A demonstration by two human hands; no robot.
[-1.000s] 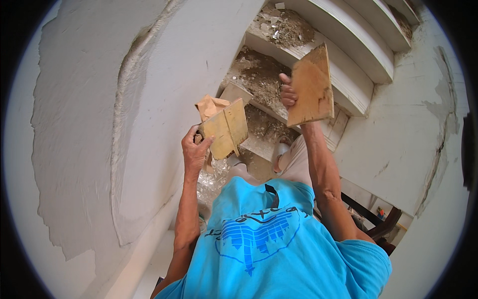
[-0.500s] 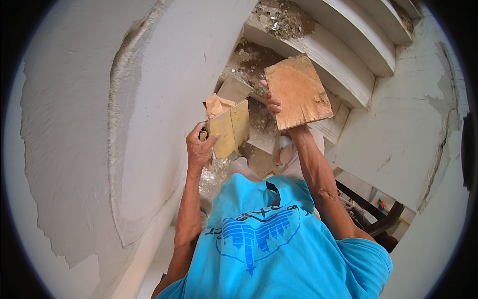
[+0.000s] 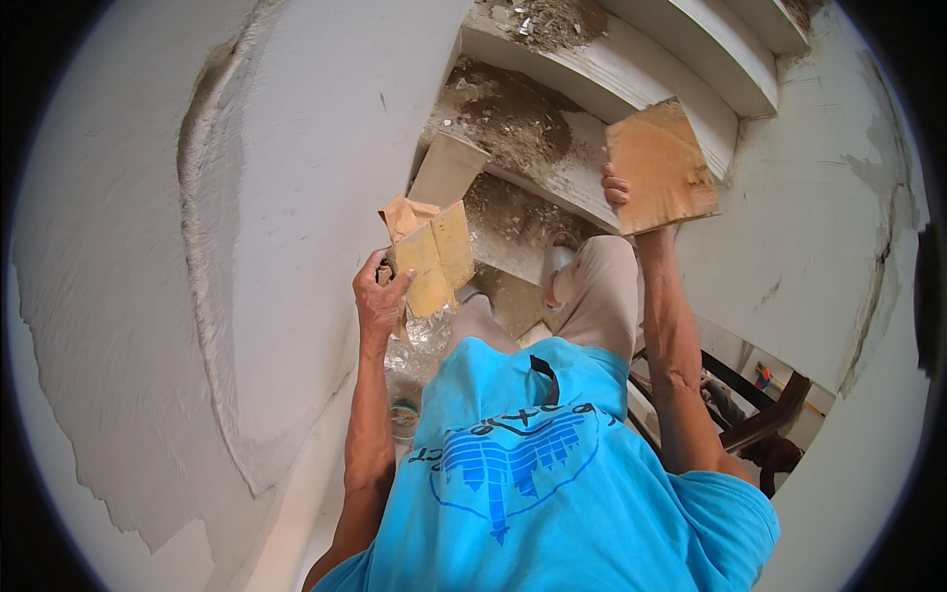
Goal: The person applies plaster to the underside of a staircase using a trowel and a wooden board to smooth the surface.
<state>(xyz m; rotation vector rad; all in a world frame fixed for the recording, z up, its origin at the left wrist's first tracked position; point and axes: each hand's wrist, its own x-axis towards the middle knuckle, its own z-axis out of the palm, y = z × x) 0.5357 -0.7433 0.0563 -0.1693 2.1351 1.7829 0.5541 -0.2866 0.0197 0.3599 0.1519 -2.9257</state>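
My left hand is closed on the edge of a yellowish board piece with a crease or seam across it, thumb on its near face. Crumpled brown paper shows just behind that piece, bunched against it. Out to the right, my right hand grips a worn wooden board with rough, splintered edges. Its fingers curl round the board's left side, and the rest of the hand is hidden behind it. The two boards are held well apart.
Curved pale stairs rise at the top right, with heaps of dirt and rubble on the treads. A flat greyish slab leans by the left wall. Below right, dark railing bars border an opening. A small tub stands near my left forearm.
My right hand has carried the wooden board to the right. My left hand and the yellowish piece shifted slightly left. A raised knee now shows between my arms.
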